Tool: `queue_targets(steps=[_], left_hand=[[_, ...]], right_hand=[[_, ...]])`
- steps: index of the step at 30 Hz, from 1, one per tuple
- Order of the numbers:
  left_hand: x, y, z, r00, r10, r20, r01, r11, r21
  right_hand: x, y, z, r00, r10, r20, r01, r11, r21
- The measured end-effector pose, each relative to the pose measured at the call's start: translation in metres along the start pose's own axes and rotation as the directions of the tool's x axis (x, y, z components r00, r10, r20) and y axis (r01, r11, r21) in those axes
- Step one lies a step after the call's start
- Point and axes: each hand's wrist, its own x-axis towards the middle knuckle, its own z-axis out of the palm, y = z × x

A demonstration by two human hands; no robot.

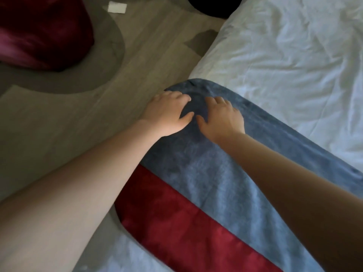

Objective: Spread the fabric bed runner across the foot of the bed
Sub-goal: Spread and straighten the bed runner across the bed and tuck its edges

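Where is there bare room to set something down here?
Free: white bedding past the runner; floor between bed edge and grey rug. Crowded: the runner end at the bed corner, where left hand and right hand both press.

Runner (225, 173) lies across the bed's (294, 65) near end. Both hands rest on its left end at the bed edge, left hand (169, 112) just left of right hand (222, 118). Floor (78, 124) lies left of bed, a cushion (39, 32) far left on it.

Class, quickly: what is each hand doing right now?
Left hand: open, resting on the bed runner.
Right hand: open, resting on the bed runner.
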Motion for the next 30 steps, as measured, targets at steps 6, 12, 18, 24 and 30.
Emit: queue_targets(steps=[6, 12, 18, 24, 30], left_hand=[[-0.075, 0.003, 0.001, 0.997, -0.073, -0.009, 0.073, 0.997, 0.037], [-0.149, 0.002, 0.006, 0.99, -0.141, -0.017, 0.141, 0.99, 0.023], [-0.226, -0.005, 0.024, 0.993, -0.091, 0.075, 0.092, 0.996, -0.017], [-0.281, -0.02, 0.039, 0.987, -0.052, 0.149, 0.067, 0.993, -0.098], [-0.296, -0.038, 0.043, 0.988, -0.045, 0.15, 0.055, 0.997, -0.063]], right_hand=[[-0.062, -0.026, 0.013, 0.998, -0.069, -0.012, 0.069, 0.998, 0.002], [-0.124, -0.059, 0.035, 0.993, -0.12, 0.003, 0.12, 0.993, -0.01], [-0.179, -0.108, 0.066, 0.993, -0.118, 0.022, 0.118, 0.993, 0.018], [-0.228, -0.145, 0.092, 0.997, -0.072, -0.006, 0.073, 0.997, 0.028], [-0.242, -0.173, 0.099, 0.998, -0.059, -0.03, 0.059, 0.998, 0.028]])
